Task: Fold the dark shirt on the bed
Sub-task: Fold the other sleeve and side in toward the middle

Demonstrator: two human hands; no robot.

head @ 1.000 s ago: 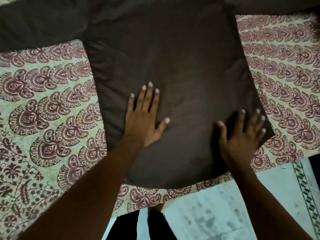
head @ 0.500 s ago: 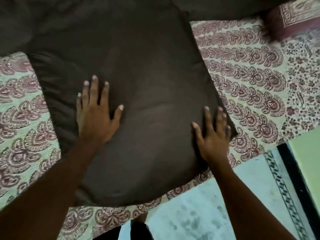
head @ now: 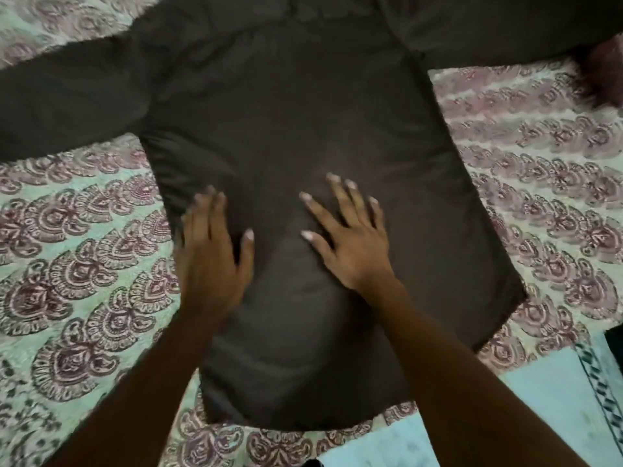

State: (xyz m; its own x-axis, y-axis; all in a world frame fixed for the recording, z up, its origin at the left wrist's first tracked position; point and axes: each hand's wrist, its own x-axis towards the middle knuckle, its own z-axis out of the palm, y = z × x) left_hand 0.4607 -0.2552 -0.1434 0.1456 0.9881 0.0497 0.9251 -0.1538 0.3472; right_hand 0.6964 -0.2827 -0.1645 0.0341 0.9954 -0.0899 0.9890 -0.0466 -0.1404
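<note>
Pictured from above: smoothing the dark shirt (head: 303,112), laid out full length on top of a patterned bedspread (head: 84,264). Spread flat, with both sleeves (head: 67,92) thrown wide from the shirt's shoulders and the hem (head: 303,419) nearest the camera, close to a strip of pale floor (head: 539,399) past the shirt's lower corner.

No fold visible anywhere in the shirt. By the look of it, only the laying-out done, with every fold (sleeves in, sides over, body doubled) yet to come.

Pressing on the shirt's lower middle with the right hand (head: 350,244), fingers straight and fanned wide, palm down, gripping nothing. Resting the left hand (head: 210,261) along the shirt's side edge, fingers straight and closer together, thumb out, flat on the cloth and likewise holding nothing. Likely flattening creases ahead of the first fold; faint ridges showing in the shirt between the two wrists.
</note>
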